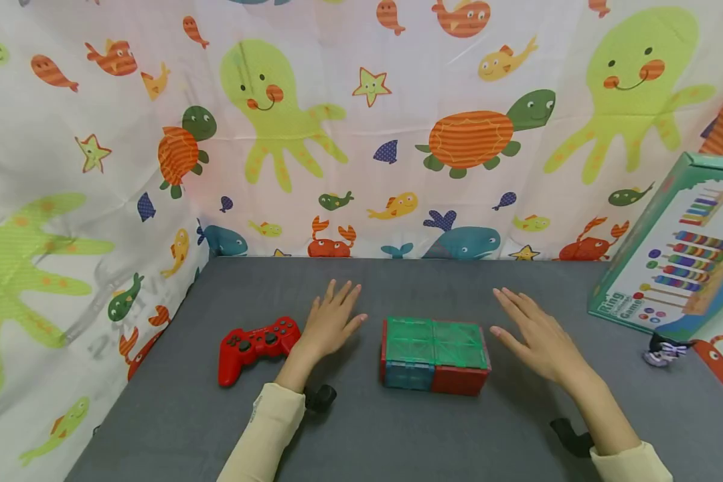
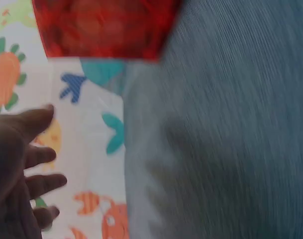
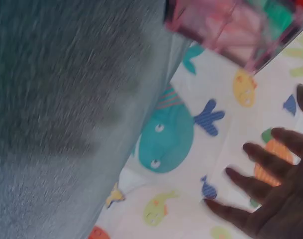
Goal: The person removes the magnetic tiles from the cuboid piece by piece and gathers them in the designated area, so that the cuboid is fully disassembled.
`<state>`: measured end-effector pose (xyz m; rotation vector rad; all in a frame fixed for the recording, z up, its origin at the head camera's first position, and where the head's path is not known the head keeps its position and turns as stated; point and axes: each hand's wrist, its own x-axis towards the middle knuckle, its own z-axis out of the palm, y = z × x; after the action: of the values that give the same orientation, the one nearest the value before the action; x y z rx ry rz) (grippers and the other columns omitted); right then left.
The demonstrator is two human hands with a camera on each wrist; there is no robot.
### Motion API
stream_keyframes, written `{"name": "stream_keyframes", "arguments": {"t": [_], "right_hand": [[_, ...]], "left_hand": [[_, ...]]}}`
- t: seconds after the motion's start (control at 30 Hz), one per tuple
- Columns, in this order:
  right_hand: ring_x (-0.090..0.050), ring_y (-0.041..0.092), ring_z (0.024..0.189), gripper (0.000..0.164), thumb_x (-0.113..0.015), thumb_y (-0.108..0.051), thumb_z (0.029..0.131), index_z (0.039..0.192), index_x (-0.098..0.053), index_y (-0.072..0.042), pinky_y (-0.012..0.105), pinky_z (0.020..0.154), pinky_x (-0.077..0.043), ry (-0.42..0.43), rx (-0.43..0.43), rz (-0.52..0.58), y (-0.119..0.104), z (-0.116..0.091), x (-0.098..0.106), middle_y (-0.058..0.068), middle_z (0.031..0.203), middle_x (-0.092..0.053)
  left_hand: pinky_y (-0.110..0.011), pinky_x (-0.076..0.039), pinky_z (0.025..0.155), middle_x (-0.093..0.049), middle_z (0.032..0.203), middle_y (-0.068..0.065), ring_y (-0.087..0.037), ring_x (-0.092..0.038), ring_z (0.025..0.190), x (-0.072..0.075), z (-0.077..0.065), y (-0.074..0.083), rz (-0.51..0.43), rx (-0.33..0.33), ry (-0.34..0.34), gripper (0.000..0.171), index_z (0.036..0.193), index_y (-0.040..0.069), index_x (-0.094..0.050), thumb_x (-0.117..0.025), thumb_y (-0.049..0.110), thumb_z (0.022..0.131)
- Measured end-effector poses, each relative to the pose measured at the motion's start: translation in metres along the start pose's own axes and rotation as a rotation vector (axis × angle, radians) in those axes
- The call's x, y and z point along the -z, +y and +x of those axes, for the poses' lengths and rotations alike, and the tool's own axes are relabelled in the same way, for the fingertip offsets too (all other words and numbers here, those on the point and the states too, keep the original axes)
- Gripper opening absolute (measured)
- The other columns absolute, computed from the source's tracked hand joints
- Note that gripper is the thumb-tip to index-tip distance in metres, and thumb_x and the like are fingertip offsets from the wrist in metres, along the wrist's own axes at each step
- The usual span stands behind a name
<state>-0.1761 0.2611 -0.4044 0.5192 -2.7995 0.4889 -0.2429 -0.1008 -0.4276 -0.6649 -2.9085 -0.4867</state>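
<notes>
A box built of translucent magnetic tiles (image 1: 435, 355) sits on the grey table, green on top, with blue and red tiles along its front. To its left, my left hand (image 1: 331, 321) hovers with fingers straight and spread, holding nothing. My right hand (image 1: 539, 338) is on the other side of the box, fingers extended, also holding nothing. Neither hand touches the box. In the left wrist view, a red tile side (image 2: 106, 27) shows above the left hand (image 2: 22, 169). The right wrist view has a pinkish tile side (image 3: 221, 30) at the top, apart from the right hand (image 3: 275, 184).
A red game controller (image 1: 259, 345) lies left of my left hand, close to the forearm. At the far right stands a green-edged game box (image 1: 681, 248), with a small black-and-purple object (image 1: 665, 351) before it. A sea-animal curtain (image 1: 361, 134) borders the table's back and left.
</notes>
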Motion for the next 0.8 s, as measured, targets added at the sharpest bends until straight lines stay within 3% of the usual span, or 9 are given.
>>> {"name": "stream_keyframes", "arguments": {"t": [0.1, 0.17, 0.23, 0.33, 0.47, 0.63, 0.8], "right_hand": [[-0.044, 0.036, 0.12, 0.065, -0.068, -0.027, 0.082, 0.139, -0.04, -0.011, 0.058, 0.087, -0.041, 0.077, 0.152, 0.037, -0.008, -0.001, -0.002, 0.017, 0.134, -0.046], [-0.047, 0.031, 0.118, 0.067, -0.071, -0.028, 0.079, 0.137, -0.043, -0.011, 0.055, 0.084, -0.044, 0.066, 0.207, 0.059, -0.013, -0.001, -0.004, 0.014, 0.132, -0.048], [-0.046, 0.03, 0.119, 0.068, -0.071, -0.035, 0.078, 0.137, -0.044, -0.012, 0.053, 0.084, -0.045, 0.011, 0.22, 0.079, -0.017, 0.0, -0.007, 0.012, 0.134, -0.046], [-0.045, 0.031, 0.121, 0.068, -0.068, -0.043, 0.079, 0.135, -0.046, -0.011, 0.053, 0.085, -0.045, -0.076, 0.202, 0.088, -0.019, 0.0, -0.011, 0.012, 0.138, -0.043], [-0.047, 0.033, 0.121, 0.068, -0.065, -0.047, 0.08, 0.133, -0.048, -0.008, 0.052, 0.086, -0.045, -0.136, 0.185, 0.092, -0.018, 0.0, -0.015, 0.012, 0.138, -0.044], [-0.05, 0.031, 0.119, 0.07, -0.064, -0.047, 0.081, 0.134, -0.047, -0.005, 0.049, 0.087, -0.046, -0.152, 0.215, 0.111, -0.016, 0.001, -0.017, 0.011, 0.137, -0.046], [-0.05, 0.028, 0.118, 0.067, -0.066, -0.045, 0.08, 0.129, -0.052, -0.002, 0.046, 0.087, -0.046, -0.132, 0.278, 0.112, -0.014, 0.004, -0.016, 0.011, 0.133, -0.049]], "left_hand": [[-0.058, -0.025, 0.105, -0.034, 0.147, -0.01, -0.032, -0.02, 0.14, 0.002, 0.001, 0.016, -0.196, -0.116, 0.01, 0.057, 0.144, 0.013, -0.032, -0.045, 0.039, 0.095], [-0.056, -0.025, 0.105, -0.034, 0.147, -0.008, -0.028, -0.022, 0.14, 0.004, 0.002, 0.029, -0.306, -0.184, -0.011, 0.056, 0.144, 0.014, -0.032, -0.046, 0.038, 0.095], [-0.055, -0.026, 0.106, -0.034, 0.148, -0.006, -0.026, -0.023, 0.14, 0.004, 0.003, 0.043, -0.341, -0.237, -0.049, 0.058, 0.144, 0.016, -0.031, -0.048, 0.04, 0.094], [-0.054, -0.026, 0.106, -0.033, 0.148, -0.005, -0.027, -0.022, 0.14, 0.001, 0.007, 0.062, -0.288, -0.308, -0.117, 0.066, 0.145, 0.016, -0.03, -0.053, 0.044, 0.09], [-0.054, -0.027, 0.105, -0.036, 0.146, -0.002, -0.027, -0.025, 0.139, -0.006, 0.01, 0.08, -0.111, -0.365, -0.166, 0.076, 0.144, 0.016, -0.032, -0.056, 0.056, 0.083], [-0.056, -0.029, 0.102, -0.041, 0.143, 0.0, -0.02, -0.036, 0.133, -0.015, 0.011, 0.09, 0.033, -0.367, -0.136, 0.085, 0.142, 0.019, -0.035, -0.056, 0.067, 0.076], [-0.047, -0.034, 0.099, -0.044, 0.14, 0.001, -0.018, -0.042, 0.128, -0.02, 0.012, 0.09, 0.042, -0.362, -0.096, 0.087, 0.14, 0.018, -0.038, -0.058, 0.069, 0.072]]}}
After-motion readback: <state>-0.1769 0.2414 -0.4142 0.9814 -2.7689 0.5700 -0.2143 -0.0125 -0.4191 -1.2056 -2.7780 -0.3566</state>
